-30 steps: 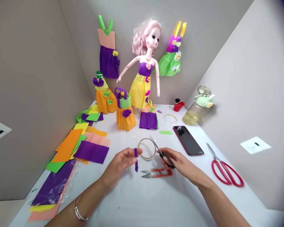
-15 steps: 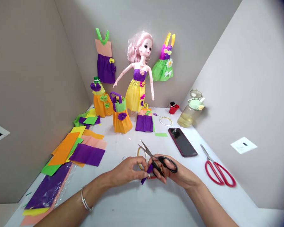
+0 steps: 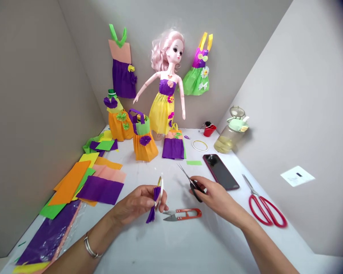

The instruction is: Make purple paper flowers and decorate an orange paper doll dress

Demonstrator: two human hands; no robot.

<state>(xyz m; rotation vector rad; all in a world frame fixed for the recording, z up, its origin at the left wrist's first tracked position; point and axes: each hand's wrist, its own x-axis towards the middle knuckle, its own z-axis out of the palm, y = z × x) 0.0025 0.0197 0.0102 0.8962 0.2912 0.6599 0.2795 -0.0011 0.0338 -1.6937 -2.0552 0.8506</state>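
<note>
Pinched in my left hand (image 3: 141, 201) is a gathered purple fabric strip (image 3: 151, 213), its ends fanning out above and below the fingers. A white and yellow ring, likely a roll of tape (image 3: 160, 184), stands upright in the same hand, partly covered by the fingers. My right hand (image 3: 207, 192) is closed around black-handled scissors (image 3: 196, 188), whose blades point up and away over the table. Between the two hands, orange thread snips (image 3: 185, 214) lie on the white table.
Purple, orange, yellow and green fabric sheets (image 3: 101, 188) overlap at the left. Red-handled scissors (image 3: 264, 207), a phone (image 3: 221, 171) and a bottle (image 3: 231, 133) stand or lie at the right. A doll (image 3: 167, 87) and small fabric dresses (image 3: 145, 146) stand behind.
My right hand has moved right with the scissors, away from the purple strip. My left hand has shifted left with the strip and the ring, and the orange snips now show fully.
</note>
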